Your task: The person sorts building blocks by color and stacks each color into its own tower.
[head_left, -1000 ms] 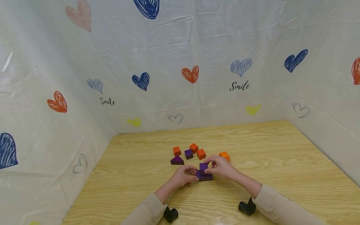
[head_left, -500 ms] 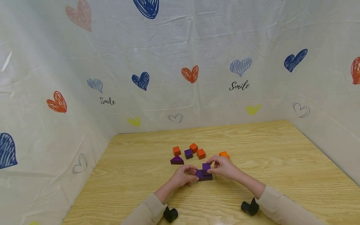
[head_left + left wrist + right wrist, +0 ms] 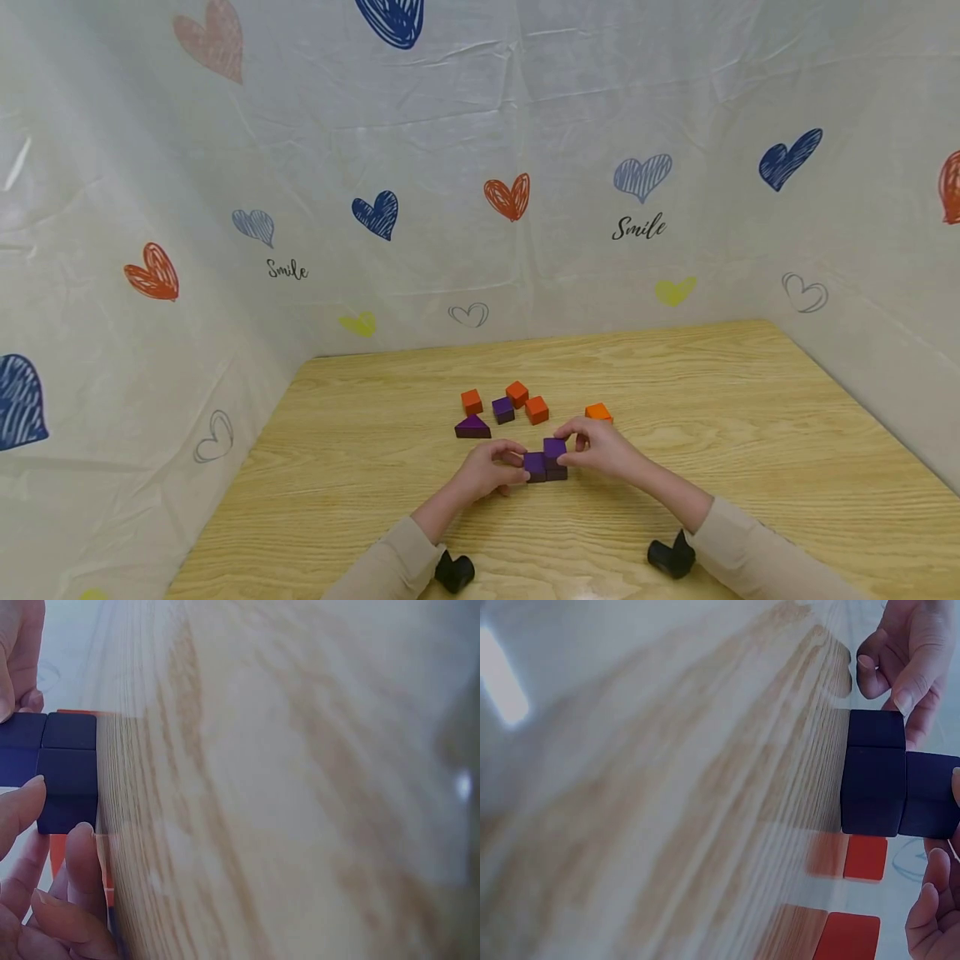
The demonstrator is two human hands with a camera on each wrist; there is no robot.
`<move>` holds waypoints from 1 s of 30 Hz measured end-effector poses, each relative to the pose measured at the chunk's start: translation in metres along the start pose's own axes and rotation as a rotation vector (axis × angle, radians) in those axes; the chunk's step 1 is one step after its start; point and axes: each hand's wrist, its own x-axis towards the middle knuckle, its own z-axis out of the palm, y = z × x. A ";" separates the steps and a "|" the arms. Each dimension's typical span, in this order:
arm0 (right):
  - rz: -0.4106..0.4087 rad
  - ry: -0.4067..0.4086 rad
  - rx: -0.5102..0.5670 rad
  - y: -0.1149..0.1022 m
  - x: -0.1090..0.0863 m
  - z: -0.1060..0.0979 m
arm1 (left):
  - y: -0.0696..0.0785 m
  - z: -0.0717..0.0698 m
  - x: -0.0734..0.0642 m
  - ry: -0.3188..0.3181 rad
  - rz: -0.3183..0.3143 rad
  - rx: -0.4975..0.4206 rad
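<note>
Two purple cubes stand side by side on the table, and a third sits on the right one, flush with its sides. My left hand [image 3: 487, 472] holds the left lower cube [image 3: 534, 467] between thumb and fingers. The upper cube [image 3: 555, 450] is pinched by my right hand [image 3: 596, 444], thumb in front and fingers behind. Beneath it, the right lower cube [image 3: 874, 791] shows in the right wrist view, touching both others. In the left wrist view, the left hand's thumb [image 3: 22, 810] lies against the near cube [image 3: 67, 787].
Behind the hands on the wooden table [image 3: 360, 500] lie a purple triangular block [image 3: 472, 428], a loose purple cube [image 3: 503, 409] and several orange-red cubes [image 3: 537, 409]. An orange block [image 3: 598, 412] is beyond the right hand. A heart-print sheet [image 3: 435, 275] encloses the back and sides.
My right hand has slid the upper purple cube rightward, from astride the two lower cubes to squarely over the right one. The left hand has stayed in place.
</note>
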 end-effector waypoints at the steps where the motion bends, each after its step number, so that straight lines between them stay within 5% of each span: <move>1: -0.002 -0.002 -0.001 0.000 0.000 0.000 | 0.000 0.000 0.000 0.001 -0.002 -0.003; 10: -0.005 -0.034 0.001 0.002 -0.001 0.001 | 0.003 0.000 -0.003 0.004 -0.006 -0.007; 22: 0.150 -0.096 0.010 0.009 -0.001 0.004 | 0.004 0.000 -0.003 0.001 -0.009 -0.024; 30: 0.167 -0.104 -0.009 0.008 -0.002 0.004 | 0.007 0.001 -0.005 0.001 -0.015 -0.027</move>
